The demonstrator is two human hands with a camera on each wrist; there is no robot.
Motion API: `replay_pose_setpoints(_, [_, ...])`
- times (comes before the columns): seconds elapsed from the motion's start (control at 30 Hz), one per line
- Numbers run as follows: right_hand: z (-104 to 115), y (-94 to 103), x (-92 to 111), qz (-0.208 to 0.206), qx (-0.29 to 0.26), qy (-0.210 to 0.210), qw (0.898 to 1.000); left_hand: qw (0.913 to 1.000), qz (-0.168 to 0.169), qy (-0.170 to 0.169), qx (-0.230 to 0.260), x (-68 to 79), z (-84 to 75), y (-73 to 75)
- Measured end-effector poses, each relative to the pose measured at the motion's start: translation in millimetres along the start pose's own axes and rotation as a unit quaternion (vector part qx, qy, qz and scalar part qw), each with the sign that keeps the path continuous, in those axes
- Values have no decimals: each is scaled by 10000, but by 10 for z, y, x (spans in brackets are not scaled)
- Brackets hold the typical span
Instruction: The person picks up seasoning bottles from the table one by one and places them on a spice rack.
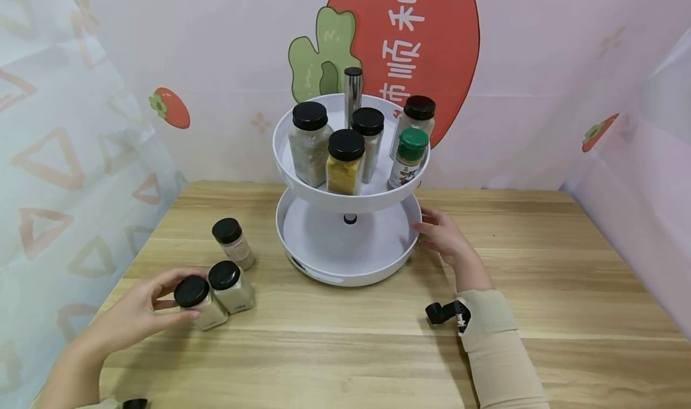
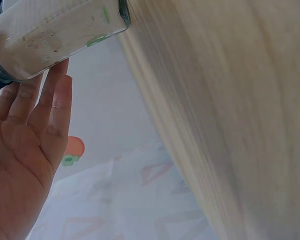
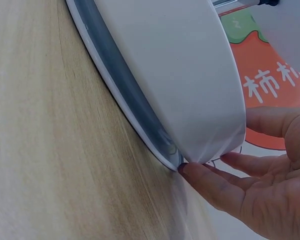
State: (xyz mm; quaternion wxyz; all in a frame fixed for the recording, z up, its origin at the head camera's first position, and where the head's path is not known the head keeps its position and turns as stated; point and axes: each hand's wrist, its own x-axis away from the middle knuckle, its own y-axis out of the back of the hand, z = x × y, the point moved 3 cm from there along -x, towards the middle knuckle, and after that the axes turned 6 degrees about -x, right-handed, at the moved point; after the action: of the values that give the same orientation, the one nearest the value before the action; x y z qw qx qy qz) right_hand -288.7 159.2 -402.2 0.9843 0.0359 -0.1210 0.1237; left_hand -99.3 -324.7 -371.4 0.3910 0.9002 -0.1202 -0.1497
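Note:
My left hand (image 1: 132, 310) is around a square spice jar (image 1: 207, 313) with a black lid, thumb on the near side and fingers behind. In the left wrist view this glass jar (image 2: 60, 37) holds pale powder. A similar jar (image 1: 237, 295) stands right beside it, and a round shaker jar (image 1: 237, 248) behind. My right hand (image 1: 445, 238) holds the right side of the lower tray (image 1: 345, 277) of a white two-tier turntable. The right wrist view shows fingertips (image 3: 195, 172) at the bottom of the tray wall and the thumb higher on it.
The upper tray (image 1: 351, 204) bears several black-lidded jars, including one with yellow powder (image 1: 342, 175), and a green-capped bottle (image 1: 406, 166). A metal post (image 1: 353, 94) rises behind them. The wooden table (image 1: 335, 349) ends at a printed backdrop cloth (image 1: 227, 49).

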Motion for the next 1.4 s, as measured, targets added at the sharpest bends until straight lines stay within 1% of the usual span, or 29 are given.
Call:
replay_pose_setpoints(0.13, [4, 2, 8, -22, -13, 9, 10000, 9999, 65, -33, 69, -6, 8, -8])
replay_pose_setpoints(0.27, [9, 0, 13, -87, -29, -8, 10000, 10000, 9, -29, 39, 2, 11, -14])
replay_pose_setpoints(0.47, [30, -12, 29, -97, 42, 45, 9999, 9999, -30, -36, 122, 11, -1, -16])
replay_pose_setpoints(0.63, [24, -13, 22, -125, 11, 55, 9999, 9999, -82, 55, 135, 8, -10, -10])
replay_pose_setpoints(0.87, [12, -8, 18, -150, -29, 75, 9999, 9997, -175, 156, -67, 15, -20, 14])
replay_pose_setpoints(0.93, [8, -8, 18, -144, -29, 90, 9999, 9996, -175, 202, -57, 26, -21, 19])
replay_pose_setpoints(1.03, [-1, -12, 11, -109, -23, 101, 9999, 9993, -277, 242, -86, 54, -23, 35])
replay_pose_setpoints(1.1, [-4, -15, 8, -88, -9, 96, 9999, 9992, -332, 226, -36, 71, -34, 56])
replay_pose_setpoints(1.2, [-5, -17, 6, -80, -6, 75, 9999, 9988, -481, 107, 19, 75, -72, 120])
replay_pose_setpoints(1.33, [2, -7, 16, -86, 10, 64, 9999, 9981, -615, -56, 20, 35, -154, 255])
replay_pose_setpoints(1.4, [4, -1, 21, -82, 24, 64, 9999, 9980, -631, -94, 28, 11, -194, 327])
